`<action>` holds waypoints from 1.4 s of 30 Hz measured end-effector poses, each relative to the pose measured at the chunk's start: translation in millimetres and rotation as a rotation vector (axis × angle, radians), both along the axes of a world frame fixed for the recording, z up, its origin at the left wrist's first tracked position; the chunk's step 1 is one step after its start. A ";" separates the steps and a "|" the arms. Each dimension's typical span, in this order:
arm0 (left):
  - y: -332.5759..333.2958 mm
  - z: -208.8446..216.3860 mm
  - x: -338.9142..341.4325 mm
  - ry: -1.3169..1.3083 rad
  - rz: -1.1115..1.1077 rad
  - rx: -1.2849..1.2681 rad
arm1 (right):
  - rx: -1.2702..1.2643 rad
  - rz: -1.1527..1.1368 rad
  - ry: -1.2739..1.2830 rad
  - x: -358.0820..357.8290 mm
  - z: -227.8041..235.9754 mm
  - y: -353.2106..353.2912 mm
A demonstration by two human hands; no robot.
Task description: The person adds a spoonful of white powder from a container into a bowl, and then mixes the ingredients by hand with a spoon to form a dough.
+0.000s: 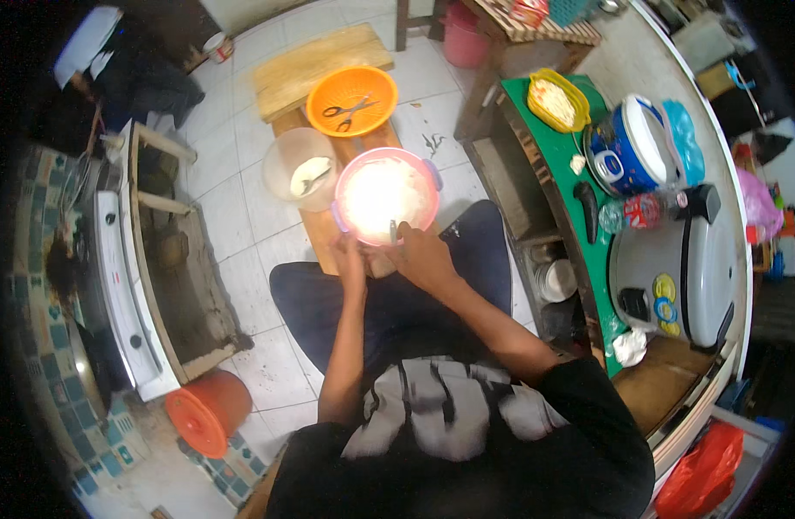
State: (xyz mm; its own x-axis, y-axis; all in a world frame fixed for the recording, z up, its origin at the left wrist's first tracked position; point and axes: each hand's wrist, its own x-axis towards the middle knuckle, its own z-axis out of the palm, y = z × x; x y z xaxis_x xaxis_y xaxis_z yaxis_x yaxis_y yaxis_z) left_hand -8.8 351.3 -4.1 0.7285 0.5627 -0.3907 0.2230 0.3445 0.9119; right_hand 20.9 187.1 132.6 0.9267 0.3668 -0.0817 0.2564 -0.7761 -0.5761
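Note:
A pink basin with purple handles stands on the low wooden bench, holding pale stuff washed out by glare. At its near rim, my right hand is closed round a small metal utensil whose kind I cannot make out. My left hand sits just left of it, fingers curled at the rim; whatever they grip is hidden. Beside the basin, a translucent tub contains a white mass with a dark utensil on it. Behind, scissors lie in an orange colander.
The wooden bench runs away from me between my knees. On the right, a green-topped shelf carries a yellow basket, a blue rice cooker, a bottle and a large grey cooker. To the left are a stove and an orange bucket.

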 end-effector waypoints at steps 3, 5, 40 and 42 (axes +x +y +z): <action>-23.7 23.2 15.7 0.003 -0.187 -0.129 | -0.272 0.045 -0.040 23.3 -36.8 4.3; -22.0 29.4 19.6 0.021 -0.267 -0.184 | -0.254 0.061 -0.066 34.9 -34.0 12.9; 11.0 -11.1 18.7 -0.094 -0.191 -0.092 | 0.010 0.193 -0.570 105.1 43.6 46.6; 16.5 -8.6 16.3 -0.139 -0.067 0.022 | 0.294 0.376 -0.524 132.8 46.1 94.9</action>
State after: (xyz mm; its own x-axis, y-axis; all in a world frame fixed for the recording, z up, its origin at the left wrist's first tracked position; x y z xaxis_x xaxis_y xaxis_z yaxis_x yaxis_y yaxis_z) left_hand 7.5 367.8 -12.8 0.8112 0.5181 -0.2712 0.1157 0.3124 0.9429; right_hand 153.7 281.9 178.7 0.6236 0.6077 0.4917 0.7769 -0.4120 -0.4760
